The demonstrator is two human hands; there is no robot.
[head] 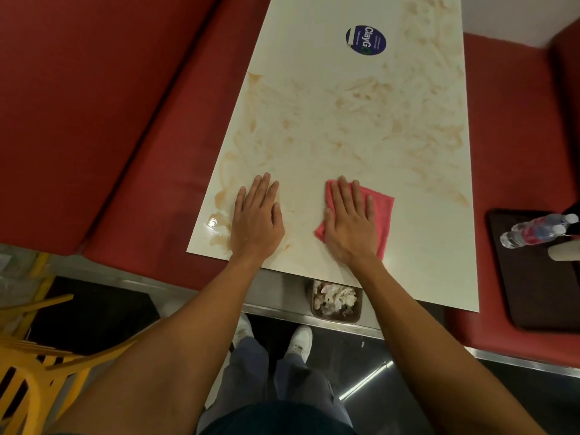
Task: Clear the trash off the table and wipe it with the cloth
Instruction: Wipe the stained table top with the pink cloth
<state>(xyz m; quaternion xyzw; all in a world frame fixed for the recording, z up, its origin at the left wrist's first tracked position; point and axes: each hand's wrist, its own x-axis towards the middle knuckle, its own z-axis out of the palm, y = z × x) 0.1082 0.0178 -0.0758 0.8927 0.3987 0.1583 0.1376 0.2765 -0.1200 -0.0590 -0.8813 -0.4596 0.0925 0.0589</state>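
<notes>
A white table (361, 98) runs away from me, smeared with brownish streaks over most of its top. A pink cloth (381, 208) lies flat near the front edge. My right hand (350, 221) presses on the cloth with straight fingers. My left hand (257, 218) rests flat on the bare tabletop to the left of it, fingers spread. A small bin (335, 302) full of crumpled white trash sits on the floor just below the table's front edge.
Red bench seats flank the table on the left (110, 120) and right (518, 120). A dark tray (539, 277) on the right seat holds a plastic bottle (536, 230) and a cup (565, 252). A yellow chair (34, 356) stands at lower left. A round blue sticker (365, 40) marks the table's far part.
</notes>
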